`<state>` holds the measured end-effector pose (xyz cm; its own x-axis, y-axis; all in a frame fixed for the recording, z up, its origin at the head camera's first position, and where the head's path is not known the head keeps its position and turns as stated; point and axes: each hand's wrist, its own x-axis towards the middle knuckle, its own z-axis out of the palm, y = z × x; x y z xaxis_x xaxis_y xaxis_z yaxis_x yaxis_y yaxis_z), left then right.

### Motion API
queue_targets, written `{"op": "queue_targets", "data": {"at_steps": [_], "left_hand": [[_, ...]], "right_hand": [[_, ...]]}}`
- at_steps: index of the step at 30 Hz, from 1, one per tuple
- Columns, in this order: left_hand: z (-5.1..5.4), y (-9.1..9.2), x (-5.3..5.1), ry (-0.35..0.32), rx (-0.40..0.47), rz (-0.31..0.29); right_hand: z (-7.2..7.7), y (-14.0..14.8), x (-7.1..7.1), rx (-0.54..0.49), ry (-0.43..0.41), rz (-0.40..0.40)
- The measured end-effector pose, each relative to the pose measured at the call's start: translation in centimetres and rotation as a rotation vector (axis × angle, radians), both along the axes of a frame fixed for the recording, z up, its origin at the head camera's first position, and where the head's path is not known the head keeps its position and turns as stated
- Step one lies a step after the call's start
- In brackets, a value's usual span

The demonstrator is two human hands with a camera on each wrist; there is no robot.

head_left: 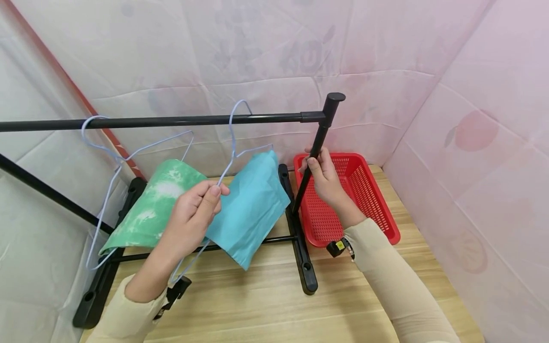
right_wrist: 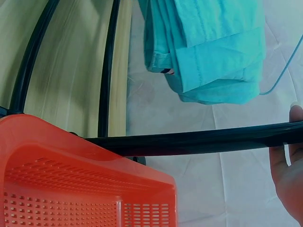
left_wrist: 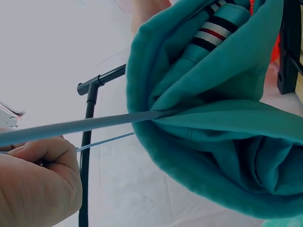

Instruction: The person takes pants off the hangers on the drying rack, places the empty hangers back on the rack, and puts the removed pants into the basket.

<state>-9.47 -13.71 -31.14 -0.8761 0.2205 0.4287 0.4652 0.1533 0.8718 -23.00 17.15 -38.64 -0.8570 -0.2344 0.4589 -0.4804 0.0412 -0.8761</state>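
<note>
My left hand pinches a thin light-blue wire hanger just below its hook, which loops over the black rail. A folded turquoise garment hangs on this hanger; the left wrist view shows its open folds and a striped band in black, white and red. My right hand grips the rack's right upright post, thumb on the near side. Farther left, a second blue hanger hangs from the rail with a green-and-white garment on it.
Behind the right post a red perforated basket stands on the wood-grain table. The rack's black feet rest on that table. Pale printed sheets enclose the back and sides.
</note>
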Motion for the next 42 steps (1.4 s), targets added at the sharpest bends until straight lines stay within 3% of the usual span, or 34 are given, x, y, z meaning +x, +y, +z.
{"op": "queue_targets", "data": {"at_steps": [13, 23, 31, 42], "left_hand": [[0.4, 0.2, 1.1, 0.053, 0.009, -0.032], [-0.4, 0.3, 1.9, 0.071, -0.019, -0.047], [-1.1, 0.3, 2.4, 0.062, -0.056, -0.022], [-2.3, 0.3, 2.2, 0.022, -0.070, -0.005]], "right_hand": [[0.0, 0.1, -0.2, 0.039, 0.016, -0.035], [-0.1, -0.1, -0.3, 0.033, 0.023, -0.037], [-0.4, -0.1, -0.3, 0.027, 0.020, -0.038], [-0.2, -0.1, -0.1, 0.032, 0.008, -0.037]]}}
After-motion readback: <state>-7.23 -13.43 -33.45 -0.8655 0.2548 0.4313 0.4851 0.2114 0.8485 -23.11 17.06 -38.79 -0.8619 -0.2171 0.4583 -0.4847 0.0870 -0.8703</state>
